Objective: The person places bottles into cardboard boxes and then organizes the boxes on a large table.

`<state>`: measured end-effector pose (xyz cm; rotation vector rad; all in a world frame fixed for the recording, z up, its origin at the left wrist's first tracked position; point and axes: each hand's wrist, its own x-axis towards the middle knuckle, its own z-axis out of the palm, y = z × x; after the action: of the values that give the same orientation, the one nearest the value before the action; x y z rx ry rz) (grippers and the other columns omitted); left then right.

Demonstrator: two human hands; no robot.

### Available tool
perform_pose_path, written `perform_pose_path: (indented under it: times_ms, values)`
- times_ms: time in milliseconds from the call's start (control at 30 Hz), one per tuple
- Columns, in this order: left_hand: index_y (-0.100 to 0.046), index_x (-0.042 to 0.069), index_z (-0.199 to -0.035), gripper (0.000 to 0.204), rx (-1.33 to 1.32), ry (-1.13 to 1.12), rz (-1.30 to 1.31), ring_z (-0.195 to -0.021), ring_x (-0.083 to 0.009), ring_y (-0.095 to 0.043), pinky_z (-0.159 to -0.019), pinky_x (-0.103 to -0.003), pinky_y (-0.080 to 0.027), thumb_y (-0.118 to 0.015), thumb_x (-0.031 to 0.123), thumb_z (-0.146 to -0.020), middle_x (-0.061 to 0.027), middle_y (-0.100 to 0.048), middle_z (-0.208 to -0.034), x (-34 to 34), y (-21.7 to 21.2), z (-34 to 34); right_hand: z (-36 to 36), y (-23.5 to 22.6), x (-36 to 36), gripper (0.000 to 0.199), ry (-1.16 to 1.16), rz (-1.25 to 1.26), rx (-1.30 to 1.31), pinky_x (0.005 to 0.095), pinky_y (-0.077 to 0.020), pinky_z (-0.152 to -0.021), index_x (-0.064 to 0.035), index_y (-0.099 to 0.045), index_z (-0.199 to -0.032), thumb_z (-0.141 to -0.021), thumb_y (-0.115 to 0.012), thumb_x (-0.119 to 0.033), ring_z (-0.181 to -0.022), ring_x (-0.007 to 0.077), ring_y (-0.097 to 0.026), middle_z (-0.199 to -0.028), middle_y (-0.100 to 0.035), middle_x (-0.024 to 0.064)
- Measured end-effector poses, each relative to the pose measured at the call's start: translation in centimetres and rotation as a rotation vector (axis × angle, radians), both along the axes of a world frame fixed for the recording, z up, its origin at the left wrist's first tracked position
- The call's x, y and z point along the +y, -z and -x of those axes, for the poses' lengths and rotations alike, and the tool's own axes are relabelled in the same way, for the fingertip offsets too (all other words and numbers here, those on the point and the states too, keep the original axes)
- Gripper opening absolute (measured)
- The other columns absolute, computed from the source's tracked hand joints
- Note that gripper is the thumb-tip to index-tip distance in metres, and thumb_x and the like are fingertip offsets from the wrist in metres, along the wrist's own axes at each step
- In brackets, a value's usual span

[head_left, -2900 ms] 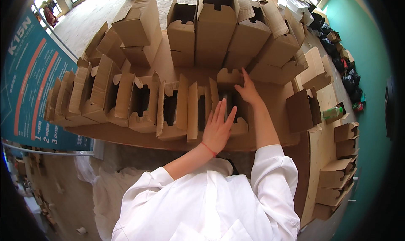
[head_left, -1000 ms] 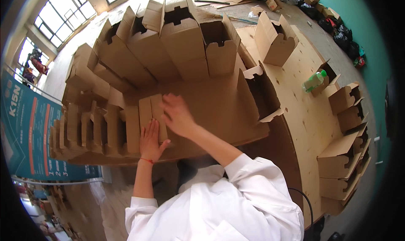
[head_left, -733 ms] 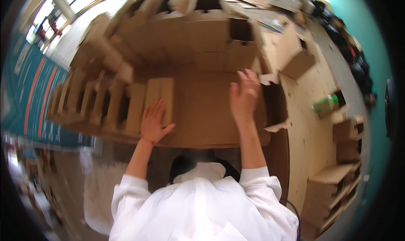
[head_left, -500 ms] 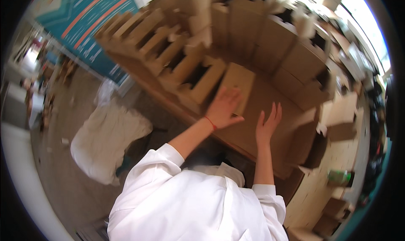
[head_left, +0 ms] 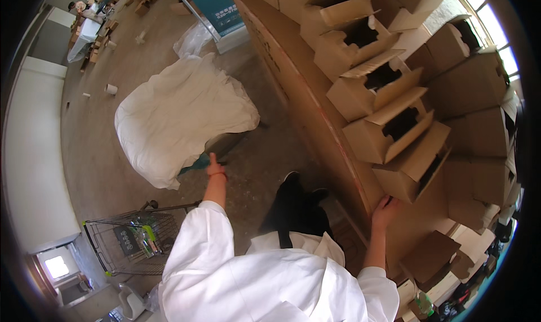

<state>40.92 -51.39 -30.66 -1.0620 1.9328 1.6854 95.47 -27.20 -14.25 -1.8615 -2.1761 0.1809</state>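
My left hand [head_left: 214, 167], with a red cord round the wrist, reaches out at the lower edge of a cream cloth-covered seat [head_left: 180, 105]. One finger is stretched out and the others are partly hidden; a teal patch shows beside it under the cloth. My right hand [head_left: 385, 210] rests on the brown cardboard-covered tabletop [head_left: 417, 215], close to its edge, with fingers bent but apart. Just beyond it lies the nearest of a row of cardboard boxes [head_left: 411, 161]. These boxes have cut-out openings and raised flaps.
Taller cardboard boxes [head_left: 479, 127] stand along the table's right side. A wire shopping cart [head_left: 132, 240] with bottles is at the lower left. A teal banner [head_left: 217, 9] stands behind the seat. A green bottle [head_left: 424, 304] sits at the lower right.
My view has swung left. My left hand has left the nearest box for the covered seat. My right hand has come down from the air onto the tabletop.
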Motion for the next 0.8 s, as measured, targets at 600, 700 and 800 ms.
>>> perform_pose_path:
  times_ms: [600,700,800]
  values:
    - [-0.065,0.01,-0.112,0.033,0.026,1.917,1.434,-0.113,-0.0296,-0.062,-0.091,-0.041,-0.052,-0.066,0.021,-0.082,-0.0143,-0.064,-0.12,4.3,-1.5,12.2,0.6,-0.5,-0.5,0.036,0.071,0.023,-0.007,0.0494,-0.0387,-0.095,0.0062,-0.054,-0.12,-0.098,-0.044,-0.021,-0.109,0.0454,-0.05,-0.117,-0.056,0.027]
    - [-0.069,0.01,-0.106,0.028,0.064,1.934,1.446,-0.11,-0.0303,-0.063,-0.089,-0.041,-0.053,-0.066,0.02,-0.081,-0.0143,-0.066,-0.115,3.5,-1.1,11.8,0.5,-0.5,-0.1,0.034,0.074,0.008,0.037,0.0493,-0.0399,-0.092,0.0062,-0.055,-0.116,-0.098,-0.045,-0.021,-0.105,0.0454,-0.051,-0.111,-0.057,0.0278]
    - [-0.07,0.011,-0.104,0.025,0.086,1.966,1.441,-0.107,-0.0305,-0.064,-0.087,-0.041,-0.053,-0.065,0.018,-0.08,-0.0142,-0.067,-0.112,0.8,-0.5,9.7,0.2,0.1,-0.4,0.032,0.112,0.037,-0.037,0.0495,-0.0403,-0.089,0.006,-0.057,-0.11,-0.097,-0.047,-0.021,-0.102,0.0444,-0.052,-0.109,-0.057,0.0277]
